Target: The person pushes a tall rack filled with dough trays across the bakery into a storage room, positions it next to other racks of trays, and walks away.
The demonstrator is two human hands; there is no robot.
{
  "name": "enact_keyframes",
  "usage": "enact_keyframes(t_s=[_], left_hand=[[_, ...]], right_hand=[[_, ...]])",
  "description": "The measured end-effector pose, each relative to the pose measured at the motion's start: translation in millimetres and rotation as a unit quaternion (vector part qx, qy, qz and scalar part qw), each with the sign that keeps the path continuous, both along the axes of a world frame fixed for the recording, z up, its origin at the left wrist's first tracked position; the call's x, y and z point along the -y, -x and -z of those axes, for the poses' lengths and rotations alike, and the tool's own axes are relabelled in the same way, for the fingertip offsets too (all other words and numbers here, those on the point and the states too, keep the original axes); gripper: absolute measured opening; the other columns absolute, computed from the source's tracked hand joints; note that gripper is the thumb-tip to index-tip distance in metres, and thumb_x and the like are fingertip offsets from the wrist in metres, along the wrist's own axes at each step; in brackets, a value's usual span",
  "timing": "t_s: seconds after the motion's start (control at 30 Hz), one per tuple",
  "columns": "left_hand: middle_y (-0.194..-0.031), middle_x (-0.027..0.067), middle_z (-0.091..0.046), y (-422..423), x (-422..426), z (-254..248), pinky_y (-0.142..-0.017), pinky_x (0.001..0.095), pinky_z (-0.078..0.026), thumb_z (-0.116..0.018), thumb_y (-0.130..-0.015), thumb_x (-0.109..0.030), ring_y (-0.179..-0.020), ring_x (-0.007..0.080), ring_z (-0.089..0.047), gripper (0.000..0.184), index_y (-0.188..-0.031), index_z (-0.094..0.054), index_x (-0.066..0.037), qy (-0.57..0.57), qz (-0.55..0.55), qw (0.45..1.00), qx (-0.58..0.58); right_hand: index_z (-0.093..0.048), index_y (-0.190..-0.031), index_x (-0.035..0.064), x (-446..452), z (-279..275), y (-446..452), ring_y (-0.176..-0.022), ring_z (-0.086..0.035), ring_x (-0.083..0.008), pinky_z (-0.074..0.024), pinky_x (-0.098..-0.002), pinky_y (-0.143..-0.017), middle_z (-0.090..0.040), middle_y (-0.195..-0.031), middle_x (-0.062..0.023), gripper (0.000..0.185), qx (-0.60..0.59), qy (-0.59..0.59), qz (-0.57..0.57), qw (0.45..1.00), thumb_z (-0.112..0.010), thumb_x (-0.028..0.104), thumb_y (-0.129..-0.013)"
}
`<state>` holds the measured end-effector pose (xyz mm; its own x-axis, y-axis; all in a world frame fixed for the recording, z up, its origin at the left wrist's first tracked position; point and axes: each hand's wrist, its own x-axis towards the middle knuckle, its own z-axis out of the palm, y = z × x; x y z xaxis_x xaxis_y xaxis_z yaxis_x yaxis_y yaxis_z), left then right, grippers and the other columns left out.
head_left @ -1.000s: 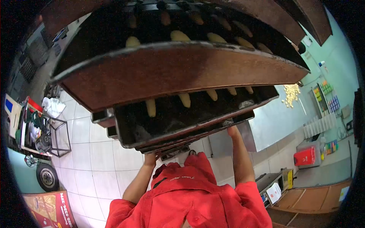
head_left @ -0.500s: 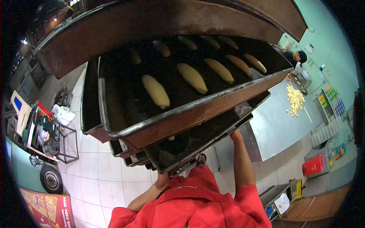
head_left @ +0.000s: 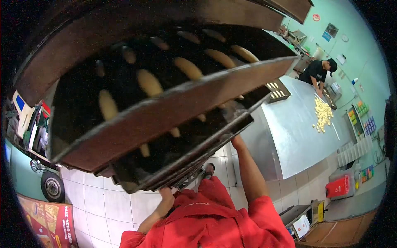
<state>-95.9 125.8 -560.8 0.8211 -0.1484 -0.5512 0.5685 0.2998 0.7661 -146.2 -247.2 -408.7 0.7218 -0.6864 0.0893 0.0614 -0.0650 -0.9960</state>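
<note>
- The stack of trays (head_left: 231,124) stands in front of the person, filling the upper left of the view; its layers do not line up neatly.
- The upper loaded tray (head_left: 182,103) has its long side running from lower left to upper right across the view, and lies ahead of and above both hands.
- In it, long pale dough pieces (head_left: 149,82) sit in rows, apart from each other, pointing roughly from one long side to the other; the ends of more show in the layer beneath.
- The right hand (head_left: 237,141) meets the near edge of the lower trays towards their right end. Its fingertips are hidden, so whether its grip pinches the metal cannot be told.
- The left hand (head_left: 166,193) is at the underside of the stack, further left; its fingers are also out of sight, and its grip cannot be told.
- In this view, the right hand appears nearer the loaded tray's front wall.
- Beyond, to the right, the metal worktop (head_left: 295,136) bears small dough lumps (head_left: 323,114) and a separate tray (head_left: 281,97) of pieces; a co-worker (head_left: 316,72) leans over its far end.
</note>
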Motion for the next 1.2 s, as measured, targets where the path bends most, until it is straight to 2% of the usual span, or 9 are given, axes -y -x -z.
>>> enact_keyframes(t_s=[0.07, 0.1, 0.27, 0.43, 0.5, 0.6, 0.7, 0.93, 1.2], left_hand=[[-0.092, 0.0053, -0.061, -15.2, -6.7, 33.4, -0.058, 0.0323, -0.048, -0.053, -0.090, -0.027, -0.074, 0.0181, -0.057, 0.029, -0.110, -0.055, -0.007, -0.010, -0.076, 0.997, -0.004], [-0.093, 0.0069, -0.061, -20.2, -6.8, 37.7, -0.060, 0.0319, -0.051, -0.049, -0.092, -0.029, -0.077, 0.0190, -0.059, 0.031, -0.112, -0.054, -0.006, 0.041, -0.134, 0.990, 0.018], [-0.100, 0.0069, -0.060, -43.9, -38.5, 48.7, -0.059, 0.0304, -0.050, -0.045, -0.092, -0.033, -0.082, 0.0203, -0.059, 0.032, -0.113, -0.054, -0.009, 0.039, -0.134, 0.989, 0.040], [-0.112, 0.0083, -0.054, -47.3, -57.6, 27.0, -0.068, 0.0353, -0.047, -0.048, -0.090, -0.031, -0.085, 0.0214, -0.056, 0.041, -0.127, -0.039, -0.015, -0.014, -0.156, 0.987, 0.044], [-0.126, 0.0093, -0.046, -45.9, -63.0, 22.2, -0.081, 0.0428, -0.043, -0.052, -0.090, -0.030, -0.093, 0.0243, -0.054, 0.057, -0.137, -0.023, -0.016, -0.061, -0.165, 0.984, 0.028], [-0.118, 0.0050, -0.049, -42.1, -50.6, -8.7, -0.081, 0.0387, -0.041, -0.054, -0.088, -0.036, -0.090, 0.0196, -0.054, 0.051, -0.128, -0.027, -0.018, -0.039, -0.196, 0.980, 0.007], [-0.122, 0.0040, -0.048, -53.6, -51.0, -9.2, -0.080, 0.0395, -0.043, -0.051, -0.091, -0.035, -0.094, 0.0207, -0.055, 0.057, -0.137, -0.019, -0.023, -0.046, -0.220, 0.974, 0.018], [-0.138, 0.0031, -0.038, -81.5, -71.9, -5.0, -0.083, 0.0453, -0.043, -0.052, -0.092, -0.039, -0.092, 0.0234, -0.057, 0.071, -0.145, -0.007, -0.027, -0.005, -0.219, 0.976, -0.013], [-0.123, 0.0034, -0.049, -121.3, -82.2, -12.1, -0.079, 0.0459, -0.044, -0.053, -0.091, -0.042, -0.094, 0.0236, -0.058, 0.063, -0.141, -0.018, -0.027, -0.108, -0.234, 0.966, -0.033]], right_hand=[[-0.038, -0.135, 0.0007, 7.4, 30.2, -13.7, -0.121, -0.038, -0.0212, -0.0312, -0.0341, -0.103, -0.041, -0.133, -0.0070, 0.059, -0.028, 0.026, -0.043, 0.998, -0.049, 0.040, -0.092], [-0.038, -0.134, 0.0008, -14.1, 13.6, -21.9, -0.120, -0.038, -0.0203, -0.0317, -0.0342, -0.102, -0.041, -0.132, -0.0072, 0.058, 0.025, -0.089, -0.036, 0.995, -0.048, 0.040, -0.093], [-0.034, -0.138, 0.0006, -41.8, -11.6, -45.1, -0.130, -0.025, -0.0231, -0.0212, -0.0347, -0.108, -0.031, -0.143, -0.0096, 0.052, -0.042, 0.117, -0.164, 0.979, -0.042, 0.031, -0.096], [-0.030, -0.137, -0.0008, -45.0, 32.4, -79.7, -0.133, -0.014, -0.0304, -0.0079, -0.0390, -0.111, -0.017, -0.146, -0.0182, 0.056, -0.030, 0.073, -0.242, 0.967, -0.044, 0.030, -0.091], [-0.033, -0.135, -0.0008, -37.8, 53.8, -95.2, -0.132, -0.015, -0.0361, -0.0084, -0.0426, -0.111, -0.016, -0.145, -0.0215, 0.061, -0.063, 0.048, -0.323, 0.943, -0.049, 0.027, -0.082], [-0.037, -0.132, -0.0005, -58.4, 0.8, -95.4, -0.131, -0.013, -0.0440, -0.0078, -0.0471, -0.110, -0.014, -0.144, -0.0273, 0.076, -0.075, 0.079, -0.355, 0.929, -0.056, 0.027, -0.063], [-0.037, -0.130, 0.0003, -69.7, -13.4, -114.4, -0.131, -0.011, -0.0462, -0.0091, -0.0481, -0.110, -0.014, -0.143, -0.0298, 0.086, 0.012, 0.263, -0.328, 0.907, -0.064, 0.032, -0.054], [-0.034, -0.133, 0.0011, -76.7, -37.4, -164.6, -0.125, -0.016, -0.0488, -0.0157, -0.0484, -0.108, -0.022, -0.136, -0.0317, 0.091, 0.013, 0.373, -0.366, 0.852, -0.068, 0.027, -0.052], [-0.039, -0.128, 0.0042, -90.0, -40.3, -235.7, -0.127, -0.016, -0.0537, -0.0247, -0.0535, -0.106, -0.026, -0.135, -0.0285, 0.085, 0.064, 0.418, -0.352, 0.835, -0.076, 0.029, -0.055]])
